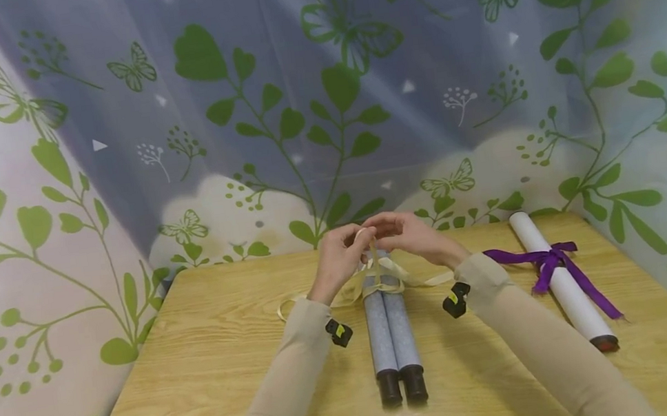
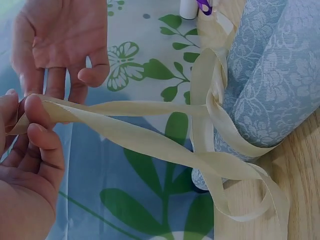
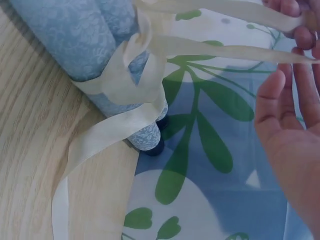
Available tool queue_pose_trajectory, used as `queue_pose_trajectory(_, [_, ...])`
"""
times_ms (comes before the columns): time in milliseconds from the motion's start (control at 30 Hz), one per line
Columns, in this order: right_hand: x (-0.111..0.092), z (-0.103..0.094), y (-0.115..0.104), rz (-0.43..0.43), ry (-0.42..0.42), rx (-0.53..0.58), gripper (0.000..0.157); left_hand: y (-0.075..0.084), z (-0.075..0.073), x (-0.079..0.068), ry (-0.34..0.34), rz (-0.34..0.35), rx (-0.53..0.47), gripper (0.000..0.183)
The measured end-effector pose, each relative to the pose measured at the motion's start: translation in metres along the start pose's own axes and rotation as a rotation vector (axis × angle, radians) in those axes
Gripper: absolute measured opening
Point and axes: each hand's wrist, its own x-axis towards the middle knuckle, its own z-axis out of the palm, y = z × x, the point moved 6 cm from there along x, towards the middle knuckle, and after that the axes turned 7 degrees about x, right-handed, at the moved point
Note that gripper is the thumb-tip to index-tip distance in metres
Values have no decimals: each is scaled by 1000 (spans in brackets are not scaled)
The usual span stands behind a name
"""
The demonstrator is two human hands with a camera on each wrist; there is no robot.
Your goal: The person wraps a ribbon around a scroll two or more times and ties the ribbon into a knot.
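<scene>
A double-roll scroll (image 1: 391,329) in pale blue floral fabric lies on the table with its dark end knobs facing me. A cream ribbon (image 2: 135,137) passes around both rolls and is looped over itself. Above the scroll's far part, my left hand (image 1: 342,255) pinches the raised ribbon between thumb and fingers. My right hand (image 1: 407,234) meets it there, thumb and forefinger at the ribbon, the other fingers spread loosely in the right wrist view. The two hands partly hide each other's fingertips. Two strands of ribbon run taut from the scroll up to the fingers.
On the right of the wooden table (image 1: 227,360) lies a white scroll (image 1: 575,296) tied with a purple ribbon (image 1: 545,262). A loose cream ribbon tail (image 3: 107,131) trails over the tabletop. Leaf-and-butterfly curtains (image 1: 271,104) stand behind and at both sides.
</scene>
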Motion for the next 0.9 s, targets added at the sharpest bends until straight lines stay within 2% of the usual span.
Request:
queue_pose_trajectory(167, [0, 1, -4, -24, 86, -99, 30, -3, -1, -2, 28, -11, -42, 29])
queue_pose_trajectory(333, [0, -3, -7, -30, 175, -101, 27, -14, -3, -3, 48, -38, -108, 35])
queue_pose_trajectory(533, [-1, -7, -12, -12, 210, -89, 30, -31, -10, -7, 33, -88, -62, 38])
queue_pose_trajectory(633, [-2, -8, -14, 3, 218, -123, 29, -44, -11, -10, -14, -132, 42, 30])
queue_pose_trajectory(733, [-3, -8, -18, 3, 239, -200, 27, -60, -9, -16, -95, -185, 224, 22])
queue_pose_trajectory(833, [-2, -7, -23, -11, 253, -272, 24, -79, -7, -24, -180, -276, 381, 26])
queue_pose_trajectory(900, [-1, -5, -26, -29, 250, -294, 20, -88, -5, -29, -225, -343, 427, 35])
